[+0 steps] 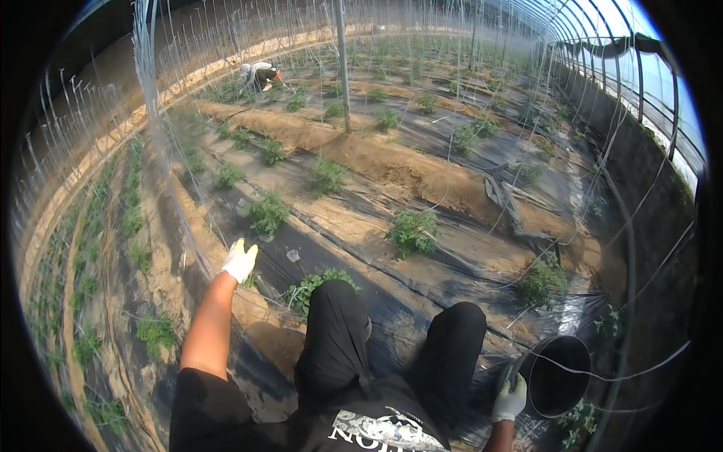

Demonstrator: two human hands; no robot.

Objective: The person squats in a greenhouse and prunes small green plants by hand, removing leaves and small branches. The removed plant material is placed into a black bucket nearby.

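My left hand (239,261), in a white glove with yellowish fingertips, reaches forward over the bed at the left, close to a leafy green plant (269,213). Nothing shows in its fingers, which are partly spread. At the lower right my right hand (510,398), also in a pale glove, grips the rim of a dark bucket (560,377). The bucket tilts with its mouth towards me; its inside is dark and its contents cannot be made out. Another green plant (316,289) grows right beside my left knee, partly hidden by it.
Black plastic film (390,322) and a thin irrigation hose (361,257) run along the soil. Hanging strings (148,85) and a post (343,68) rise ahead. A crouching person (258,74) is far off at the upper left. A low wall (615,124) lines the right.
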